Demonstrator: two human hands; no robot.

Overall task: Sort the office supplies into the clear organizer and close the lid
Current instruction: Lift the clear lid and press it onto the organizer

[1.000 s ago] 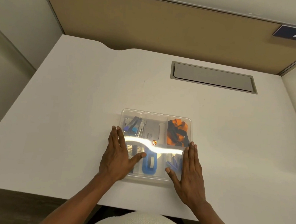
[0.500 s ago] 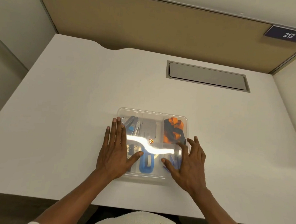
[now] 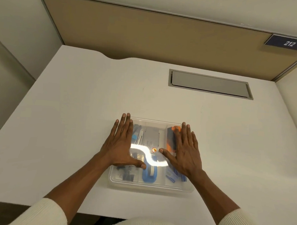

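The clear organizer (image 3: 150, 186) sits on the white counter (image 3: 74, 116) near the front edge, with its lid (image 3: 154, 130) on top and the supplies inside. The left hand (image 3: 119, 145) and the right hand (image 3: 185, 153) lie flat and open on the lid, one on each side, holding nothing. The box looks light, thin and a bit bendy, and its smooth top may be slippery, so pressing near the edges and corners should snap it shut best.

Even, warm overhead light, a wavy white glare streak across the clear lid (image 3: 142, 150), wide-angle bowing at the edges.
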